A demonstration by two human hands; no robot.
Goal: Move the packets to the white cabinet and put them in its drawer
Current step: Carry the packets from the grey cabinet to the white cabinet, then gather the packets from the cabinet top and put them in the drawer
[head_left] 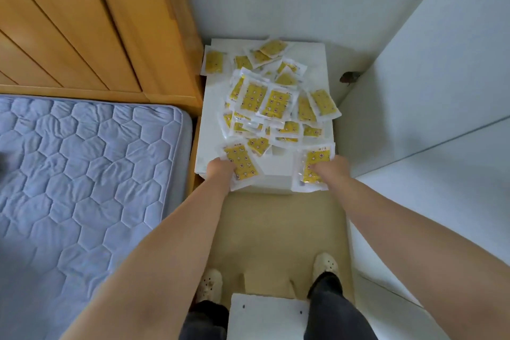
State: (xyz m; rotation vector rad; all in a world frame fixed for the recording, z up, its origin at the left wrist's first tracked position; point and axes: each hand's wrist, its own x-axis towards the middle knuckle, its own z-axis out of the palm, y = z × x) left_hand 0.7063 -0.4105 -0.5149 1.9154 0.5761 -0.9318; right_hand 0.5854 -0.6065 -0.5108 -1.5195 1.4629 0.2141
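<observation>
Packets (242,159) in left hand (220,170), right hand (329,167)

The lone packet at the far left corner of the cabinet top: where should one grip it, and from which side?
On the lone packet, pinch the near short edge from the front, probably: it lies flat, apart from the pile, and the wooden frame crowds its left.

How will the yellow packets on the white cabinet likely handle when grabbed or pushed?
Probably light and flat: the yellow packets lie in a loose, overlapping heap on the white cabinet. Likely slippery: the wrappers look glossy, so a push could slide some over the edge. The left hand and right hand each grip some, hinting at little weight.
</observation>
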